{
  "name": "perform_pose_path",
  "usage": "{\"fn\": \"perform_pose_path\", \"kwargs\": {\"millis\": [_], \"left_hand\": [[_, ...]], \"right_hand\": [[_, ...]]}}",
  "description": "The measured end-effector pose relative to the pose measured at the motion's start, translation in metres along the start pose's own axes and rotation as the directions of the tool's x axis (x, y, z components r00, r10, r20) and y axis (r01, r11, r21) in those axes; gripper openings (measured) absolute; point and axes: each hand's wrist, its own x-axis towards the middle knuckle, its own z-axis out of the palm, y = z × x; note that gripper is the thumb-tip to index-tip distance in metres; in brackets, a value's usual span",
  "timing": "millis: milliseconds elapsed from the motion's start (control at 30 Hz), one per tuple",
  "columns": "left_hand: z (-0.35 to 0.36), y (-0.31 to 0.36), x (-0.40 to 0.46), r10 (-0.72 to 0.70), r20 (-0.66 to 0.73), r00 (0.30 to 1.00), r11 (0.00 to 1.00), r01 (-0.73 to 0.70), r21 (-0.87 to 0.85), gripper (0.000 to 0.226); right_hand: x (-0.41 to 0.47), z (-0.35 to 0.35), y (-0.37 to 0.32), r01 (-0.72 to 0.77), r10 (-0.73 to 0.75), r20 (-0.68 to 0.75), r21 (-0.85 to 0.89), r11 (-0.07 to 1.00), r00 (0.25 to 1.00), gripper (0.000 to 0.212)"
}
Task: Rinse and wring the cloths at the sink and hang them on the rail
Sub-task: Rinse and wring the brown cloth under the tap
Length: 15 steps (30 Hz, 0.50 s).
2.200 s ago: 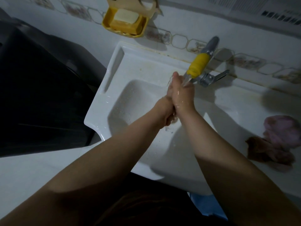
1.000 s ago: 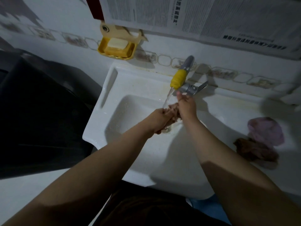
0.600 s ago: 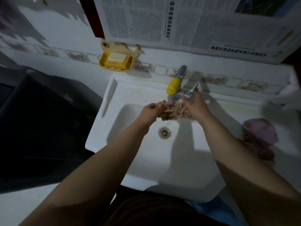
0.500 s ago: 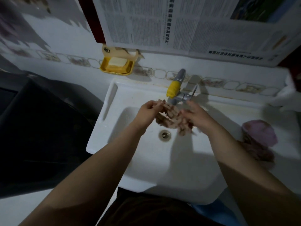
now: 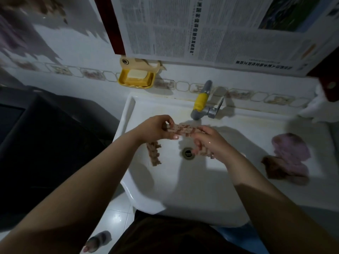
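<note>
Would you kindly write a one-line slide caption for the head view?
Both hands, left and right, stretch a brownish cloth over the white sink, below the yellow-sleeved tap.

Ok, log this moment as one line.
left hand + right hand: stretching brown cloth | over sink | tap off

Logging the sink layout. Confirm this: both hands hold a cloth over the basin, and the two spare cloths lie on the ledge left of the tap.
Wrong side. The head view shows the spare cloths on the ledge right of the tap. Both hands, left and right, do hold a cloth over the basin.
</note>
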Motion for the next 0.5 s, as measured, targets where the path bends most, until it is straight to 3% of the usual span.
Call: {"fn": "perform_pose_path", "kwargs": {"millis": [67, 133, 267, 367, 500], "left_hand": [[0.002, -0.012, -0.003, -0.033, 0.072, 0.997, 0.997, 0.028, 0.074, 0.038], [0.012, -0.026, -0.006, -0.046, 0.093, 0.995, 0.999, 0.044, 0.032, 0.031], [0.041, -0.049, -0.015, -0.129, 0.15, 0.98, 0.93, 0.172, -0.324, 0.018], [0.057, -0.053, -0.025, -0.142, 0.209, 0.968, 0.692, 0.248, -0.678, 0.016], [0.07, -0.053, -0.027, -0.147, 0.307, 0.94, 0.377, 0.34, -0.861, 0.031]], "right_hand": [[-0.009, -0.001, -0.014, -0.035, 0.032, 0.056, 0.055, 0.998, 0.998, 0.013], [-0.02, -0.001, -0.034, -0.146, 0.111, 0.153, 0.237, 0.96, 0.982, 0.02], [-0.034, 0.006, -0.069, -0.284, 0.113, 0.313, 0.582, 0.762, 0.943, 0.021], [-0.034, 0.017, -0.084, -0.273, 0.027, 0.335, 0.716, 0.642, 0.942, 0.018], [-0.024, 0.031, -0.091, -0.251, -0.032, 0.328, 0.778, 0.575, 0.944, 0.021]]}}
